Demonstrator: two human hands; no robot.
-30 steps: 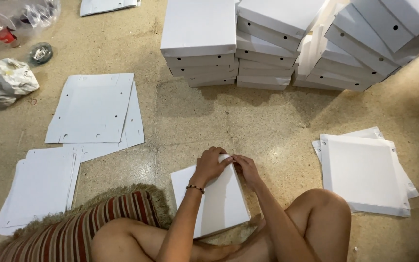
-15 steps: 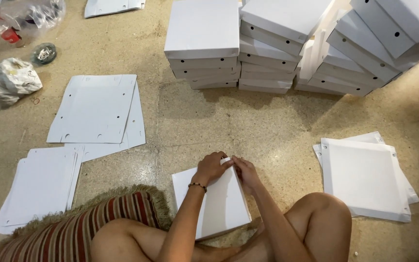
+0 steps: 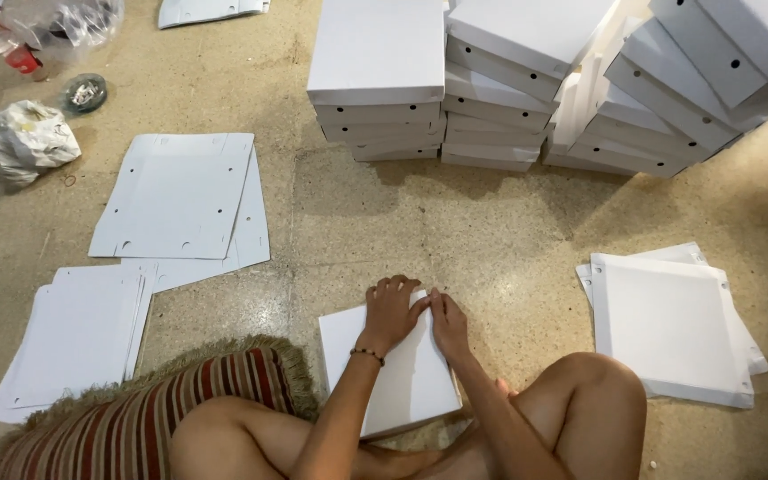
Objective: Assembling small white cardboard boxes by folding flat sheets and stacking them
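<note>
A person sits on the speckled stone floor with both hands on a white cardboard piece that lies flat on the floor just in front of the bent legs. The left hand presses down on its far edge with the fingers spread and curled over the rim; a beaded band circles that wrist. The right hand rests just beside it, fingertips pinching the same far edge, so the two hands touch or nearly touch. Neither hand lifts the piece.

To the near left lies a striped cushion. Further left, flat white blanks lie spread in loose piles. To the right sits a low stack of folded white lids. At the far side stand stacks of finished white boxes, and a crumpled plastic bag lies far left.
</note>
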